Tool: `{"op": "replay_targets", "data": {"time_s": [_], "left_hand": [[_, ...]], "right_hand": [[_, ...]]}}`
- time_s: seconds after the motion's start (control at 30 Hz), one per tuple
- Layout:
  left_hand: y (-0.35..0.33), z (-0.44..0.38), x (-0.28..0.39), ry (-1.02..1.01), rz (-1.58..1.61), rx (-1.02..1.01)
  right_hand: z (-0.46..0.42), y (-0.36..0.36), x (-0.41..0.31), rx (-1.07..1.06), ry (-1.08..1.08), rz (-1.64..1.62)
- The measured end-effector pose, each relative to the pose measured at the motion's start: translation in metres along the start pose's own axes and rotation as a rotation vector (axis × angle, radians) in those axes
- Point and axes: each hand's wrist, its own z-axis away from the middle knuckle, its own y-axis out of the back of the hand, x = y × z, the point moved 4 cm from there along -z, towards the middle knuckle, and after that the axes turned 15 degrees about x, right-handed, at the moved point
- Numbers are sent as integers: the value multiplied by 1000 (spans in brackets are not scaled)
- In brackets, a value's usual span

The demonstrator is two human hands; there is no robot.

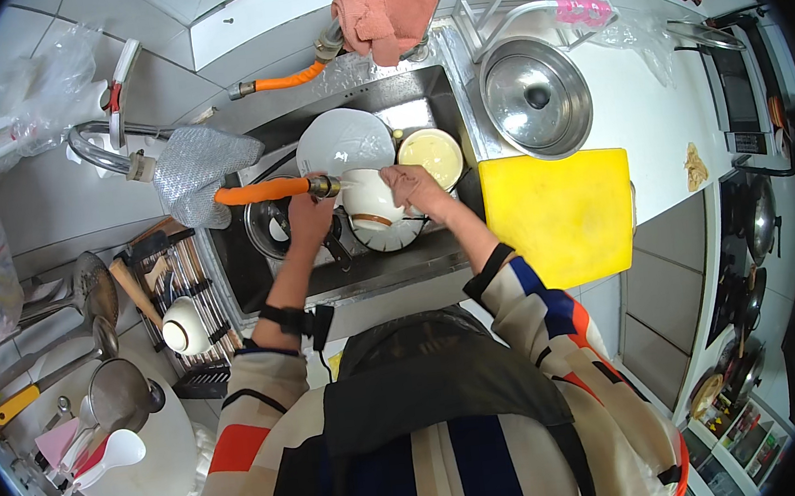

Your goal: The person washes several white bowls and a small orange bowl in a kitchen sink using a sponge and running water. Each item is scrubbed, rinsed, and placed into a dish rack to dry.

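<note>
A white bowl (367, 197) with a brown foot ring is held tilted over the sink, its base turned towards me. My right hand (413, 187) grips its right side. Close by the bowl's left side is my left hand (312, 221), its fingers partly hidden behind the metal nozzle (324, 186) of an orange faucet hose (264, 191). Water from the nozzle seems to meet the bowl. Below the bowl sits another bowl (389, 238) with dark lines inside. A large white plate (342, 137), a pale yellow bowl (430, 156) and a glass pan lid (266, 233) lie in the steel sink (248, 282).
A yellow cutting board (560, 220) and a steel pot (537, 99) stand right of the sink. Left is a drying rack (202, 290) with an upturned white bowl (185, 327). Above the sink, a pink cloth (388, 16) drapes a faucet; a grey mesh cloth (200, 170) hangs at left.
</note>
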Motion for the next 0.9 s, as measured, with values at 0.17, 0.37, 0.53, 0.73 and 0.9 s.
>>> {"op": "replay_targets", "data": {"time_s": [0.17,0.37,0.53,0.73,0.9], "left_hand": [[-22,-5,26,364,162,-449],[-78,13,-30,523,599,-354],[-58,25,10,717,952,-392],[-59,51,19,403,619,-489],[-55,37,3,399,518,-471]], "right_hand": [[-23,12,-30,29,-7,-125],[-20,-11,-24,352,432,503],[73,-43,-36,349,980,746],[-33,-23,-32,73,270,657],[-36,-36,-52,55,135,655]]}}
